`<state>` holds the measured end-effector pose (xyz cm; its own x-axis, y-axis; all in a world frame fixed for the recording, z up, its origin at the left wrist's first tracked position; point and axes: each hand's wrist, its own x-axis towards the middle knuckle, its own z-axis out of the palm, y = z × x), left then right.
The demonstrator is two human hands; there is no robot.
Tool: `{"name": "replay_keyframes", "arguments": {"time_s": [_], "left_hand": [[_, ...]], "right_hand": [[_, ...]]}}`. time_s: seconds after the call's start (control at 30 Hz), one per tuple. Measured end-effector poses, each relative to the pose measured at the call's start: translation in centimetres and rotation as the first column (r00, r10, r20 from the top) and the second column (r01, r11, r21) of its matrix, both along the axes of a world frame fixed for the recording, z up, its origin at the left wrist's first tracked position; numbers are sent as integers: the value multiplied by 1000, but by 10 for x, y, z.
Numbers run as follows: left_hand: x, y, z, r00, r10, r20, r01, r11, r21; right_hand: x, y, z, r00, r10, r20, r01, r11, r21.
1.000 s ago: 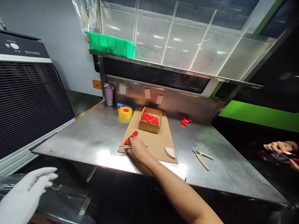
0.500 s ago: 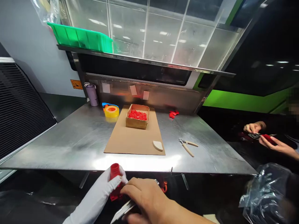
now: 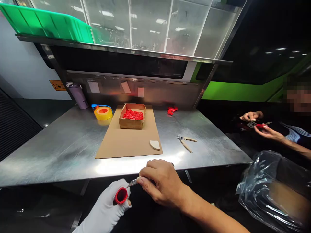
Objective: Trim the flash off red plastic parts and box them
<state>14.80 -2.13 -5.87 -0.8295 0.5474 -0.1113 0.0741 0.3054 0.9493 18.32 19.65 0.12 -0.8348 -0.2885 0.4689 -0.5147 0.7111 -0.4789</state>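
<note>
My left hand [image 3: 110,202], in a white glove with a bare fingertip showing, is wrapped round a red tubular part [image 3: 121,195] below the table's front edge. The round opening of the part faces up toward the camera. My bare right hand [image 3: 161,183] grips a slim metal knife [image 3: 133,183], its fingers curled round the handle. The blade points left, and its tip is at the rim of the red part. The lower body of the part is hidden by the glove.
On the metal table [image 3: 65,145] are cardboard [image 3: 128,142], a box of red pieces [image 3: 131,124], tape [image 3: 103,113], a white wedge [image 3: 155,145], pliers [image 3: 186,144], red scraps [image 3: 172,111] and a bottle [image 3: 79,95]. A person's hands [image 3: 269,132] work at right, above a plastic bag [image 3: 267,194].
The red part has tipped so its opening faces the camera. My right hand has risen and turned, bringing the blade to the rim. The whole view has shifted.
</note>
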Motion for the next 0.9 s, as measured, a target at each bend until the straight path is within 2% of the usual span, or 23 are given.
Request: {"name": "replay_keyframes", "arguments": {"time_s": [0.13, 0.3, 0.47, 0.67, 0.83, 0.9], "left_hand": [[2, 2, 3, 995, -85, -48, 85, 996, -21], [5, 0, 1, 991, -120, -54, 117, 992, -52], [8, -2, -2, 988, -151, -40, 150, 988, -32], [11, -2, -2, 989, -125, -73, 125, 992, -7], [12, -4, 0, 991, -128, -25, 128, 992, 11], [13, -4, 2, 993, -107, 46, 106, 994, 40]], "right_hand": [[3, 4, 2, 1000, 0, -9, 1, 993, 114], [5, 5, -2, 1000, 8, -4, -7, 978, 207], [4, 5, -3, 1000, 18, -3, -17, 976, 219], [3, 3, -2, 1000, 28, -11, -25, 974, 227], [4, 1, 1, 1000, 29, -6, -27, 970, 243], [4, 1, 1, 1000, 32, 0, -31, 971, 236]]}}
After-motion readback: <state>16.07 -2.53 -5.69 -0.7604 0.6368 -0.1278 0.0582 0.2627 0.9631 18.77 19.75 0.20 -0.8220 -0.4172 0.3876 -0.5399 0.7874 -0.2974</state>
